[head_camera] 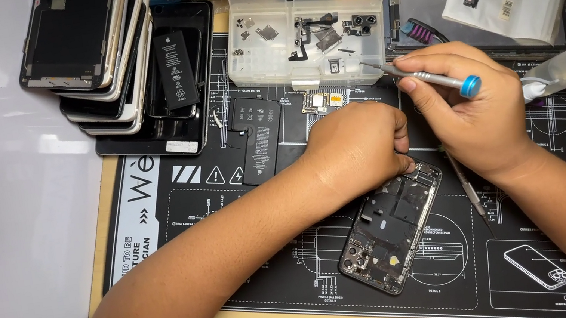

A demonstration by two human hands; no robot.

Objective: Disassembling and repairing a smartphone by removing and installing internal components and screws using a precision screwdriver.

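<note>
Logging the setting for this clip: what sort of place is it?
Most likely a phone repair bench: an opened phone lies on a printed work mat, beside a stack of phone screens and a clear parts organiser.

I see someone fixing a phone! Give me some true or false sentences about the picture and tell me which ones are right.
1. The right hand holds a slim silver screwdriver with a blue cap. True.
2. The opened black phone body with bare metal insides lies on a pink towel. False: it lies on a black work mat printed with white diagrams.
3. The left hand rests at the top end of the phone body. True.
4. The clear plastic compartment box of small parts sits beyond the hands. True.
5. The stack of phone screens is at the right edge of the mat. False: it is at the upper left.
</note>
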